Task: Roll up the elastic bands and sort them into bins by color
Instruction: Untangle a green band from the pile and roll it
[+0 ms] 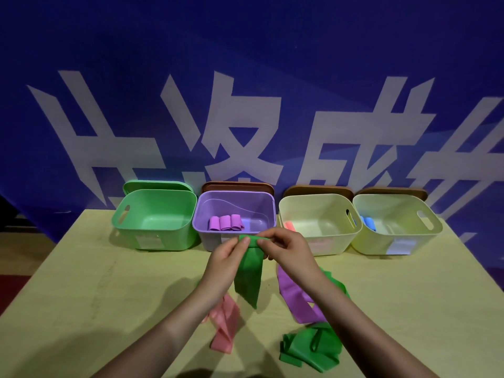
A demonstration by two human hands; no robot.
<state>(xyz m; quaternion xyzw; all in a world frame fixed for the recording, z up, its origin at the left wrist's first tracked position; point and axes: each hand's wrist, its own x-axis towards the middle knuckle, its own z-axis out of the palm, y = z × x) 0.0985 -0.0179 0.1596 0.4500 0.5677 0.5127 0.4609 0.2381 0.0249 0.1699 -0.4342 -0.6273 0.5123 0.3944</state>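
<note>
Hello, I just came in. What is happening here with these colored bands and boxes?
A person is rolling up a green band, with both the left hand and the right hand pinching its top end. Three rolled purple bands already lie in the purple bin; the green bin looks empty. On the table a pink band, a purple band and more green band still wait.

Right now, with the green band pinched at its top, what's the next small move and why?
Probably keep rolling downward. Both the left hand and right hand pinch the top edge of the green band, where only a small roll shows; most of it hangs unrolled. The green bin looks empty, so dropping comes later.
</note>
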